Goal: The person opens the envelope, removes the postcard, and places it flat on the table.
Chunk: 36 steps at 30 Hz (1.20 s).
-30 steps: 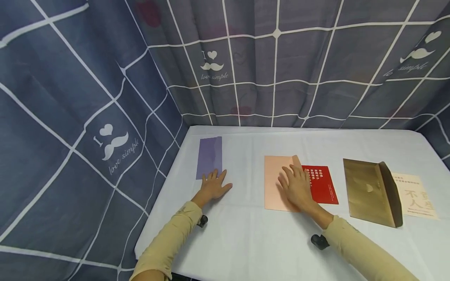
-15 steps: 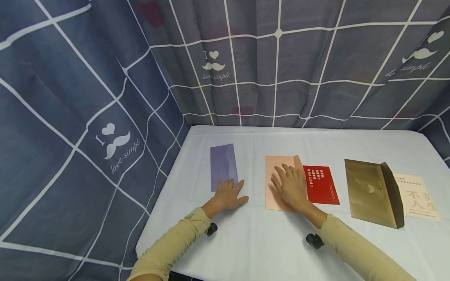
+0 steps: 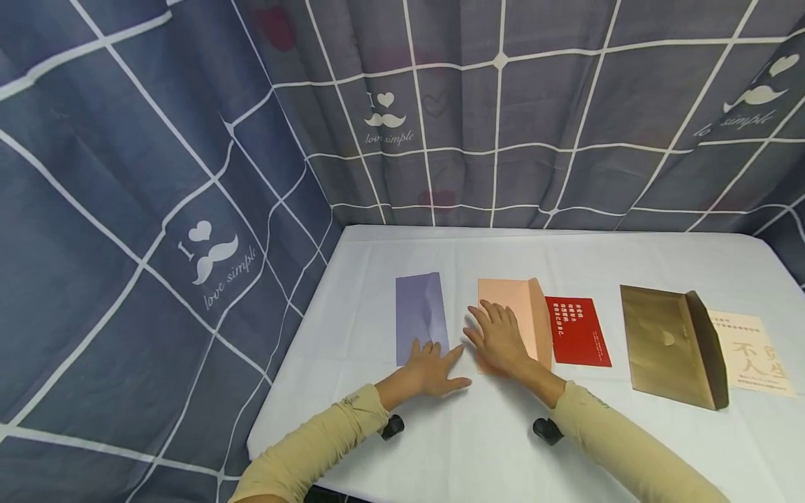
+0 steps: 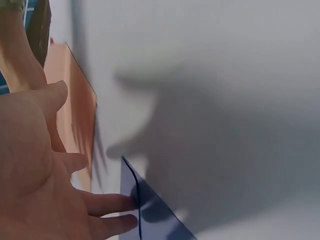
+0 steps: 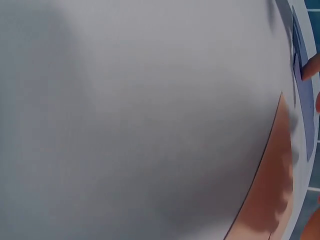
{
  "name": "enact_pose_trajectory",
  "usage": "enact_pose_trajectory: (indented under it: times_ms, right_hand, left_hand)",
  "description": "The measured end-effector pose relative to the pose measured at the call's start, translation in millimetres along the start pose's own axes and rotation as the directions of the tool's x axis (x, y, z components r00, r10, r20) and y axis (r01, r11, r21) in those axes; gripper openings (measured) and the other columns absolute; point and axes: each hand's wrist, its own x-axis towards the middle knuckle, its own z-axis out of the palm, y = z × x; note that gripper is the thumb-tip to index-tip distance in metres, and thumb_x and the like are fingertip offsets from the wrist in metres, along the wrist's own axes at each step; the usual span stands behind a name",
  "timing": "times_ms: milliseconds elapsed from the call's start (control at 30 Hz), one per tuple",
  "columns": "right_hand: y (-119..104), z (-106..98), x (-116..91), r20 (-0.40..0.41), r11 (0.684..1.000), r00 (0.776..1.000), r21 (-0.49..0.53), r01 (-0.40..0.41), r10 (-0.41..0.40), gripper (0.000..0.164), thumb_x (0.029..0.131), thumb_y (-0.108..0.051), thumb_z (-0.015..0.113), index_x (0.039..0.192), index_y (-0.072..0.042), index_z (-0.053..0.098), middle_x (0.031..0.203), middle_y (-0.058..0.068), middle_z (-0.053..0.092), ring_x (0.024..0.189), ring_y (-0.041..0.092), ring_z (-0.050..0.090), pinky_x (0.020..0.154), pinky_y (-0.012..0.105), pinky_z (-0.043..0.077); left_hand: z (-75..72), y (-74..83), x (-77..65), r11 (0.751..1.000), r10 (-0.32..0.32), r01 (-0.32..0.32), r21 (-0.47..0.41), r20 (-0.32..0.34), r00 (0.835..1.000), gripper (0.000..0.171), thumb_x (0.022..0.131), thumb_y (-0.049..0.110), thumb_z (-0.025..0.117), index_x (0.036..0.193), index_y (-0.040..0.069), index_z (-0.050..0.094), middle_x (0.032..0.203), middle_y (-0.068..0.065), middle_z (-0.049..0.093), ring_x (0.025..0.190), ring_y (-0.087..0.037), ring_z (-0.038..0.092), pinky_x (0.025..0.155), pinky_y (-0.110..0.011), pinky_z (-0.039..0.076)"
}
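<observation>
the left hand, fingers spread apart, touches the near end of a purple envelope, toward the left edge of the counter. the right hand, fingers also apart, is over a peach envelope; a red card, gold envelope and cream card lie toward the right edge.

My left arm and right arm stretch forward, angled inward. My left hand is palm down, thumb held wide; my right hand, also palm down, has loosely spread fingers.
</observation>
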Motion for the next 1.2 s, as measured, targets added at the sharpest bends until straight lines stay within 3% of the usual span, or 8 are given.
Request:
enact_pose_trajectory:
  times_ms: [300,567,733,933,1067,1200]
  right_hand:
    - [-11.4,9.6,1.7,0.073,0.998,0.995,0.000,0.063,-0.063,0.048,0.096,-0.033,0.060,0.137,-0.008,0.053,0.144,0.020,0.044,0.130,0.044,0.037,0.110,0.061,0.018]
    - [-16.0,16.0,7.6,0.169,0.990,0.975,0.011,0.142,-0.142,0.049,0.098,-0.034,0.056,0.138,-0.007,0.052,0.145,0.020,0.043,0.131,0.047,0.036,0.107,0.062,0.022]
    - [-18.9,17.9,9.0,0.216,0.978,0.954,0.056,0.199,-0.207,0.049,0.098,-0.032,0.057,0.139,-0.005,0.052,0.145,0.018,0.044,0.131,0.048,0.037,0.106,0.061,0.025]
    - [-20.6,17.8,8.7,0.254,0.974,0.940,0.033,0.225,-0.226,0.048,0.099,-0.030,0.055,0.141,-0.005,0.051,0.147,0.018,0.043,0.131,0.047,0.036,0.107,0.060,0.025]
    - [-21.5,17.5,8.5,0.253,0.972,0.939,0.026,0.234,-0.233,0.049,0.098,-0.029,0.056,0.140,-0.004,0.051,0.145,0.019,0.043,0.131,0.047,0.037,0.106,0.060,0.026]
    - [-22.6,18.2,8.8,0.240,0.970,0.940,0.037,0.241,-0.242,0.052,0.097,-0.030,0.058,0.139,-0.002,0.051,0.144,0.021,0.044,0.130,0.047,0.038,0.106,0.060,0.026]
  left_hand:
    - [-3.0,22.1,-13.0,1.000,-0.015,0.014,0.010,0.109,0.994,0.078,0.089,0.071,0.043,0.154,0.032,0.026,0.154,-0.016,0.030,0.142,-0.030,0.026,0.108,-0.063,0.018]
    - [-4.1,23.8,-17.0,0.997,0.045,-0.038,-0.061,0.118,0.992,0.077,0.091,0.068,0.044,0.154,0.026,0.029,0.156,-0.017,0.025,0.143,-0.030,0.023,0.112,-0.057,0.016]
    - [-6.3,17.5,-16.7,0.994,0.088,-0.078,-0.073,0.150,0.985,0.075,0.092,0.068,0.042,0.154,0.027,0.028,0.158,-0.015,0.018,0.145,-0.028,0.015,0.113,-0.054,0.016]
    - [-11.5,4.0,-15.3,0.989,0.144,-0.136,-0.057,0.175,0.974,0.071,0.095,0.066,0.039,0.154,0.028,0.028,0.160,-0.006,0.016,0.145,-0.030,0.013,0.113,-0.055,0.016]
    - [-16.3,-5.5,-15.0,0.989,0.139,-0.129,-0.071,0.176,0.974,0.069,0.095,0.065,0.039,0.153,0.027,0.033,0.158,0.001,0.023,0.145,-0.030,0.018,0.113,-0.056,0.015]
    - [-19.2,-18.4,-11.9,0.991,0.101,-0.082,-0.110,0.178,0.979,0.069,0.095,0.064,0.043,0.152,0.026,0.036,0.155,0.001,0.031,0.144,-0.030,0.022,0.113,-0.056,0.015]
